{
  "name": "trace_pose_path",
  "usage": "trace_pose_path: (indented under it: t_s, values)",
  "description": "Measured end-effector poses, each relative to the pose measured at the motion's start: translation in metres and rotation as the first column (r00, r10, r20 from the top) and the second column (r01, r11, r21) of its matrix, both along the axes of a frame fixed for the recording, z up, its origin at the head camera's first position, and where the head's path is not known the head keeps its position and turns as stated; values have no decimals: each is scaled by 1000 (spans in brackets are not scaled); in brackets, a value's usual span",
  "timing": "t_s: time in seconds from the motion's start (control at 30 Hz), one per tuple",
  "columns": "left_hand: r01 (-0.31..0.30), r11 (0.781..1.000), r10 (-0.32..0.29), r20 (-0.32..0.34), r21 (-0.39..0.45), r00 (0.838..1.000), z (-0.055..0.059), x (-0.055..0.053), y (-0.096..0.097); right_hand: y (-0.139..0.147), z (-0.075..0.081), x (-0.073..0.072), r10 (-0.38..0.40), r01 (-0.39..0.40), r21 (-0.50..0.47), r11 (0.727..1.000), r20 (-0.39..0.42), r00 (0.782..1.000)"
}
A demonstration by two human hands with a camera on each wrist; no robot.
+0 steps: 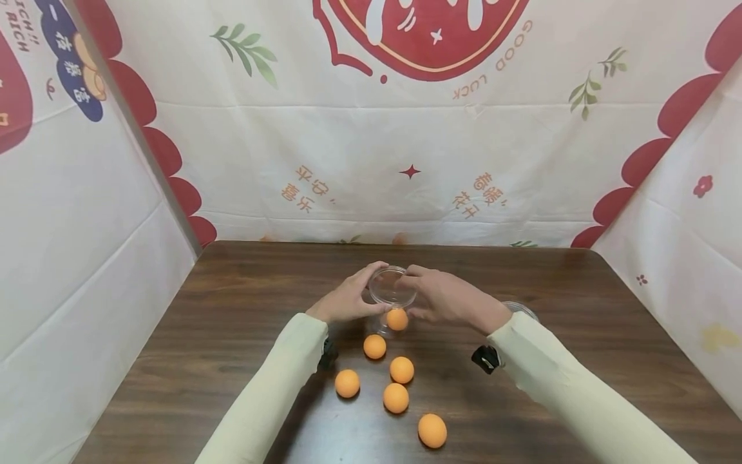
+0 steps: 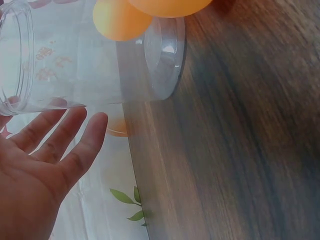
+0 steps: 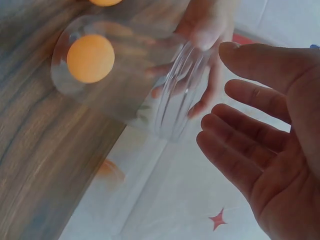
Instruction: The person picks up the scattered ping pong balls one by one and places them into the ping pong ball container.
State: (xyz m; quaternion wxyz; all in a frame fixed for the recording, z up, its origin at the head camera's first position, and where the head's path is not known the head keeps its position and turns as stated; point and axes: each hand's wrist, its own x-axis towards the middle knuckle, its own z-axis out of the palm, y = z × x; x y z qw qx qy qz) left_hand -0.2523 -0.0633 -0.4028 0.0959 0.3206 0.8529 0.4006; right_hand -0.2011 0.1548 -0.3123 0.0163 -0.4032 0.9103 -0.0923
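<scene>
A clear plastic jar (image 1: pixel 392 288) stands upright on the table, its ringed rim at the top. My left hand (image 1: pixel 351 298) holds it near the rim, thumb on the near side and fingers on the far side. Beside the rim on the other side, my right hand (image 1: pixel 443 298) has its fingers loosely extended; the right wrist view shows this hand (image 3: pixel 260 130) apart from the jar (image 3: pixel 135 75). An orange ball (image 1: pixel 397 319) shows at the jar's lower part; whether it is inside I cannot tell. Another orange ball (image 1: pixel 375 347) lies just nearer.
Several more orange balls (image 1: pixel 396 398) lie loose on the brown wooden table (image 1: pixel 243 361) between my forearms. A clear round item (image 1: pixel 520 310) is partly hidden behind my right forearm. Printed cloth (image 1: pixel 371 154) hangs behind the table's far edge and along both sides.
</scene>
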Motion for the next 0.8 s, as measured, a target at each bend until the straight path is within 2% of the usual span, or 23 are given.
trace_pose_path:
  t_s: [0.23,0.4,0.57,0.8]
  values:
    - [-4,1000,4,-10,5,1000,-2,-1,0,-1,3,21,38,-38,13,999,9,999]
    - [-3,1000,3,-17,15,1000,-4,-1,-1,-1,-3,30,64,-64,22,998,6,998]
    - [9,999,-8,-21,34,1000,-5,-1,-1,0,-15,34,77,-78,20,997,31,997]
    - [23,999,-21,-52,31,998,-4,-1,0,2,-40,38,87,-89,21,996,66,994]
